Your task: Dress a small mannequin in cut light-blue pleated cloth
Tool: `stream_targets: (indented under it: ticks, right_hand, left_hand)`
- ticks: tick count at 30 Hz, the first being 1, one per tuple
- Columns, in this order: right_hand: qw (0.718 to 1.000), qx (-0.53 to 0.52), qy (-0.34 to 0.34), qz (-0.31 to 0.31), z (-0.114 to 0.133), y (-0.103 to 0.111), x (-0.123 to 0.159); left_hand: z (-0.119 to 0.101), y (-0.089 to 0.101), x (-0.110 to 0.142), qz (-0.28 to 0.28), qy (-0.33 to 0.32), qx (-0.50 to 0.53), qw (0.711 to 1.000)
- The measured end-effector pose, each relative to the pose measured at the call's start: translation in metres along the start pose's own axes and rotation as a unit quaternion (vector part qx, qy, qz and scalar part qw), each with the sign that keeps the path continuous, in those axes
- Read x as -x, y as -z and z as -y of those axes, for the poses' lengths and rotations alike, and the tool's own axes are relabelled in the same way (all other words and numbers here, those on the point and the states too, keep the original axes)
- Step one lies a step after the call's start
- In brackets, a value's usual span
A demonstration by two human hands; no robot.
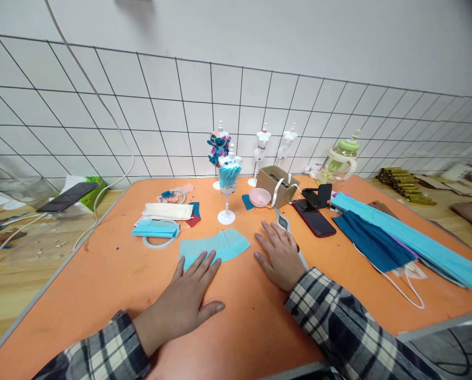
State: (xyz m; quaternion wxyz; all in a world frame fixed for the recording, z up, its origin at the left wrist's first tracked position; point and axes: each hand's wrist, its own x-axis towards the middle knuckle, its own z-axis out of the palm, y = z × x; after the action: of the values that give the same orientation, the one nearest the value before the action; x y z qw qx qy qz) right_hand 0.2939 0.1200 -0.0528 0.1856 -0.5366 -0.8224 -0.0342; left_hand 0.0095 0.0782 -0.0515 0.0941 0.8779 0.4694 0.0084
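Note:
My left hand lies flat with its fingers spread, the fingertips over the near edge of a pleated light blue fabric piece. To the right, my right hand rests palm down, fingers extended, partly over a pair of scissors whose grey handle shows beyond the fingers. Behind the fabric stands a small white mannequin on a round base, wrapped in light blue pleated material. Another mannequin behind it wears dark teal and purple pieces.
Folded masks lie at left. A pink bowl, cardboard box and phone sit beyond my right hand. At right are a dark blue mask and long light blue fabric. A jug stands at the back.

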Motion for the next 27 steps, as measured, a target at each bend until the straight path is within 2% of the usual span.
stream_targets:
  ticks: [3, 5, 6, 9, 12, 16, 20, 22, 24, 25, 27]
  right_hand:
    - [0.99, -0.048, 0.133, 0.019, 0.016, 0.0, 0.002]
    - [0.97, -0.083, 0.21, 0.089, 0.027, -0.003, 0.004]
    - [0.962, -0.096, 0.221, 0.13, 0.031, -0.005, 0.004]
    - [0.95, -0.118, 0.186, 0.222, 0.037, -0.009, 0.005]
    - [0.948, -0.125, 0.155, 0.249, 0.037, -0.008, 0.005]
    - [0.95, -0.128, 0.134, 0.252, 0.036, -0.005, 0.005]
    - [0.955, -0.121, 0.119, 0.243, 0.034, -0.005, 0.006]
    - [0.957, -0.12, 0.115, 0.238, 0.034, -0.006, 0.007]
    - [0.958, -0.121, 0.117, 0.231, 0.034, -0.005, 0.007]
    - [0.96, -0.12, 0.118, 0.224, 0.034, -0.005, 0.006]
    - [0.966, -0.116, 0.119, 0.198, 0.037, -0.004, 0.003]
  left_hand:
    - [0.001, 0.001, 0.0, -0.002, -0.034, -0.017, 0.999]
    - [0.002, 0.002, 0.0, -0.009, -0.063, -0.026, 0.998]
    - [0.002, 0.001, 0.001, -0.015, -0.073, -0.03, 0.997]
    - [0.004, -0.001, 0.003, -0.039, -0.091, -0.044, 0.994]
    - [0.007, -0.006, 0.007, -0.065, -0.096, -0.06, 0.991]
    - [0.016, -0.013, 0.016, -0.1, -0.084, -0.076, 0.989]
    - [0.035, -0.013, 0.025, -0.089, -0.049, -0.068, 0.992]
    - [0.045, -0.008, 0.028, -0.079, -0.01, -0.068, 0.995]
    - [0.053, 0.001, 0.028, -0.094, 0.017, -0.073, 0.993]
    - [0.054, 0.007, 0.027, -0.111, 0.016, -0.075, 0.991]
    - [0.051, 0.018, 0.019, -0.136, -0.029, -0.068, 0.988]
